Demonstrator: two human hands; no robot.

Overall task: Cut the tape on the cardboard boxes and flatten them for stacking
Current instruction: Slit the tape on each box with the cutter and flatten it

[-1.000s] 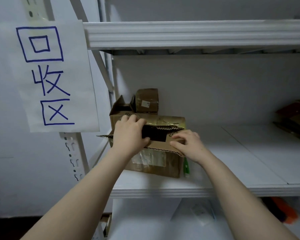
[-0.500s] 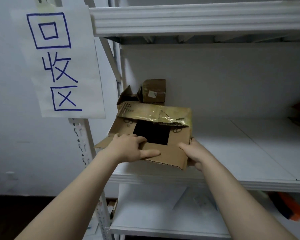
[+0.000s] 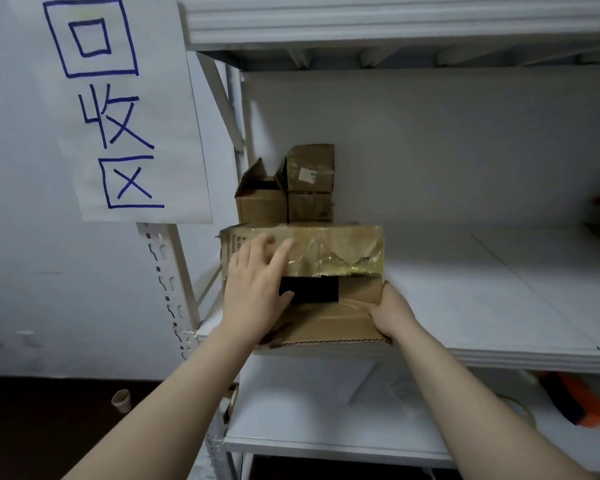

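**Two bare hands steadied a taped cardboard box at the front of a white shelf**

To the left of both hands, a paper sign (image 3: 118, 109) with blue handwritten characters hung on the wall beside the shelf upright (image 3: 168, 271).

The left hand (image 3: 257, 289) lay flat and spread on the cardboard box (image 3: 326, 323), fingers extended onto its far flap, the thumb reaching over a dark gap in the top. It pressed rather than gripped; nothing was enclosed in it.

Under and beyond that hand, yellowish tape (image 3: 340, 252), wrinkled and torn, covered the raised far flap. Two smaller boxes (image 3: 284, 188) stood just behind, near the back wall.

The right hand (image 3: 390, 315) clasped the box's right near corner, fingers curled around the edge and partly hidden beneath it. The box rested on the shelf board (image 3: 499, 306), its near edge overhanging the front lip slightly.

No cutting tool was visible in either hand. Judging from this, the step was positioning the box for opening. To do it well, the box probably needed to come fully clear of the smaller boxes, held level with both hands, since the loose flaps could catch or buckle. The torn tape would likely peel unevenly.

Right of the right hand, the shelf stretched away bare, with dark items barely visible at the far edge.
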